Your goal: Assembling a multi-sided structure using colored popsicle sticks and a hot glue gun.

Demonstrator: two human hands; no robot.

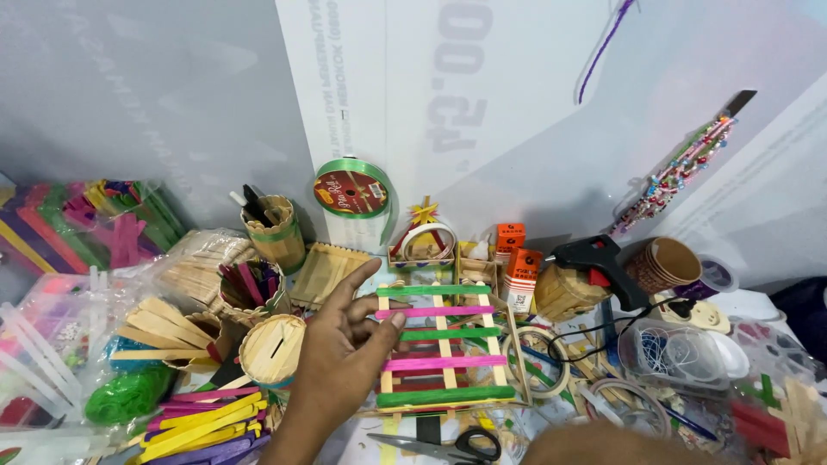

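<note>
My left hand (340, 366) reaches up from the bottom centre with its fingers spread and nothing in it. Its thumb and fingertips lie at the left edge of a craft-stick frame (441, 346), a flat ladder of green and pink sticks across plain wooden rails. Next to the wrist on the left stands a round stick box with a slot in its lid (270, 348). My right hand (603, 444) is only a blurred brown shape at the bottom edge, and its fingers cannot be made out. Black-handled scissors (448, 446) lie just below the frame.
A black glue gun (599, 261) and stacked paper cups (663, 263) stand at the right. A green ribbon roll (351, 189) leans on the white back board. Coloured sticks (202, 422) lie at the lower left, a tape roll (534, 357) beside the frame, and orange boxes (521, 274) behind it.
</note>
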